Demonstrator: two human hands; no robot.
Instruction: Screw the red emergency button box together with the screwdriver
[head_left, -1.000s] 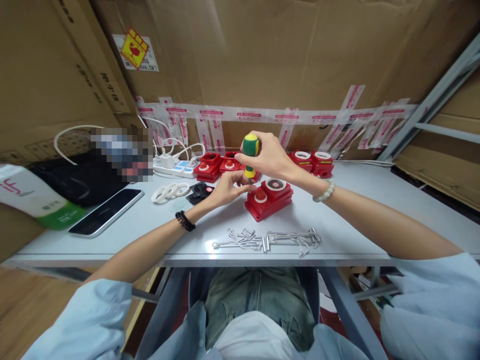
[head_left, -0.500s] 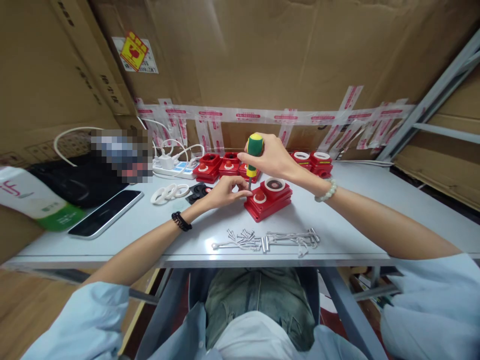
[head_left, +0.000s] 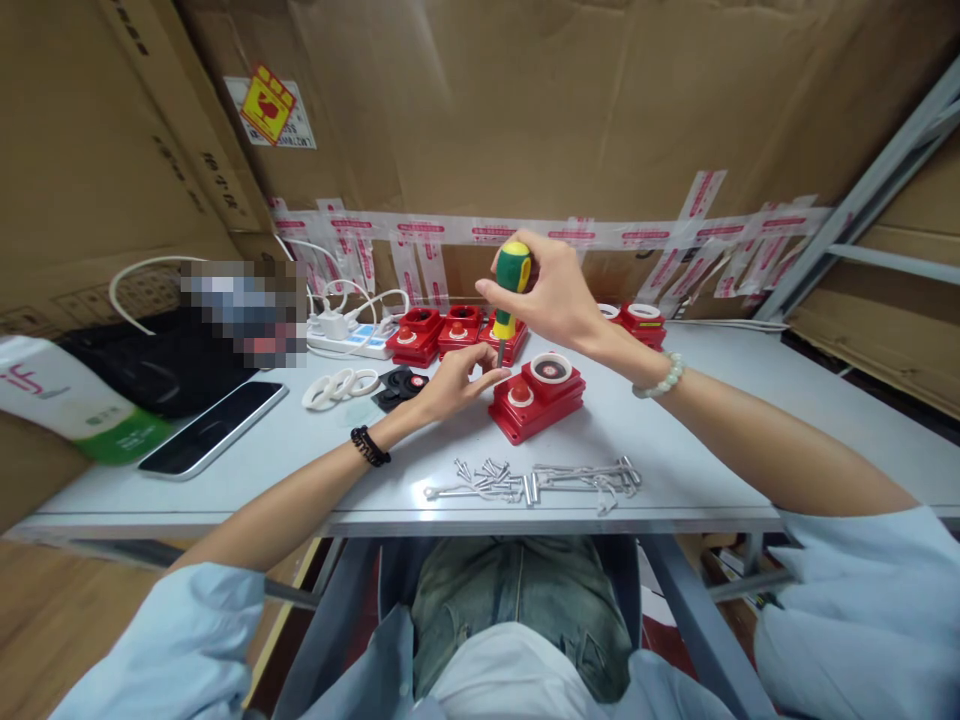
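Note:
My right hand [head_left: 551,295] is wrapped round the green and yellow handle of a screwdriver [head_left: 514,275], held upright with its shaft pointing down. My left hand [head_left: 461,385] is at the shaft's lower end, thumb and fingers closing together there. Whatever they pinch is too small to make out. Just right of these fingertips sits a red alarm box [head_left: 536,405] with a small red dome and a white ring around a dark round part. The screwdriver's tip is above the box's far left corner. Loose screws [head_left: 491,472] and metal rods [head_left: 577,480] lie near the table's front edge.
More red boxes [head_left: 415,335] stand along the cardboard wall, beside a power strip [head_left: 360,340] with white cables. White rings [head_left: 330,390] and black round parts [head_left: 401,385] lie left. A phone [head_left: 214,430] and a white-green tube [head_left: 75,400] are farther left.
My right hand and the screwdriver have risen a little, and the tip is higher above the box. My left fingers have shifted slightly up with it. The red box stays in place.

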